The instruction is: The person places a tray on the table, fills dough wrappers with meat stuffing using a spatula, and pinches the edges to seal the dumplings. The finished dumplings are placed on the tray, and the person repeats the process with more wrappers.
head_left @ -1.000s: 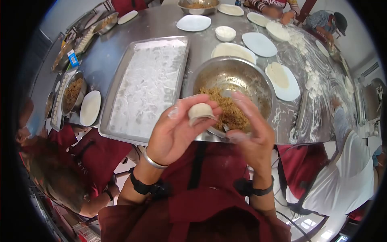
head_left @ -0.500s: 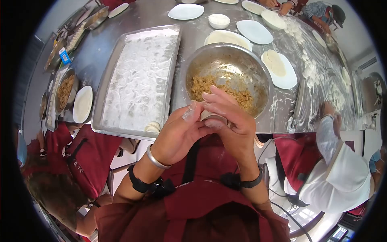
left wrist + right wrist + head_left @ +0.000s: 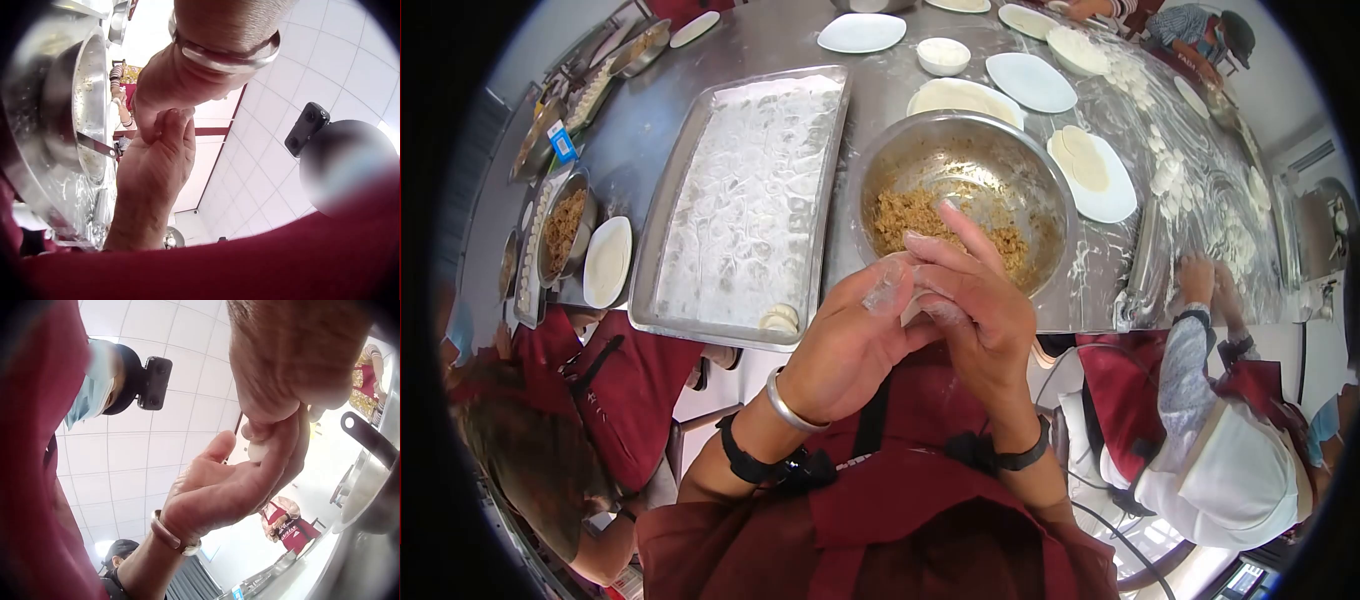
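Maroon apron cloth (image 3: 880,510) comes first, on the near side of the big steel bowl (image 3: 1030,180), and just past it a silver bracelet (image 3: 788,405) on the left wrist. Now the hands, meeting this side of the bowl: left hand (image 3: 840,345) in from the left, right hand (image 3: 980,310) from the right, and both grips are pinching the same dough piece (image 3: 256,452)! It sits between the fingers in front of the bowl, mostly covered from above, showing as a pale patch from the right wrist.

Off the bowl's near left, a folded dumpling (image 3: 779,319) lies in a floured metal tray (image 3: 730,190) that runs along the bowl's left side. Inside the bowl, brown filling (image 3: 905,215), while the left wrist view catches a dark handle (image 3: 94,144) poking over its rim.

Right of the bowl, round wrappers (image 3: 1083,160) overlap on a white plate (image 3: 1112,207). Behind the bowl, a small white bowl (image 3: 943,56), and flour (image 3: 1170,180) streaks the table (image 3: 770,45) to its right. Far beyond the bowl, rightward, a person in a dark cap (image 3: 1205,45) bends forward!
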A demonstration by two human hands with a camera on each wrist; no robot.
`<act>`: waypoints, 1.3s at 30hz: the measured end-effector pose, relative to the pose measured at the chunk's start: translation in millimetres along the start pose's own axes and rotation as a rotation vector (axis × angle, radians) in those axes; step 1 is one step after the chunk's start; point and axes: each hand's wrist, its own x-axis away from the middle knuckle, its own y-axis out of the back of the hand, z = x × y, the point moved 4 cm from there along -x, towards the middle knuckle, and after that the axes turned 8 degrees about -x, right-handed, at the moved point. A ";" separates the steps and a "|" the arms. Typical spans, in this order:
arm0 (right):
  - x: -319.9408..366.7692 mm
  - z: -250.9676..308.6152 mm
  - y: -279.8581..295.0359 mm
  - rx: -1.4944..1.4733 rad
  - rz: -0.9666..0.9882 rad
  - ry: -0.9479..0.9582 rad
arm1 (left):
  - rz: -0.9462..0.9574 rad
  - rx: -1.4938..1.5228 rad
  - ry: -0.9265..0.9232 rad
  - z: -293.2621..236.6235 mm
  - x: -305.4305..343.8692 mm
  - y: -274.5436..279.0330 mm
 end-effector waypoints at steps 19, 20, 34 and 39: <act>81.9 -63.2 111.7 0.234 -0.677 -0.510 | -0.474 -0.720 0.056 -41.4 45.2 183.8; 92.4 -79.0 116.1 0.271 -0.655 -0.548 | -0.499 -0.791 0.113 -35.5 45.7 197.6; 152.1 -154.9 115.2 0.299 -0.566 -0.721 | -0.359 -1.082 0.283 8.4 23.3 202.0; 153.7 -155.0 115.0 0.359 -0.558 -0.694 | -0.326 -1.172 0.225 11.2 22.7 200.7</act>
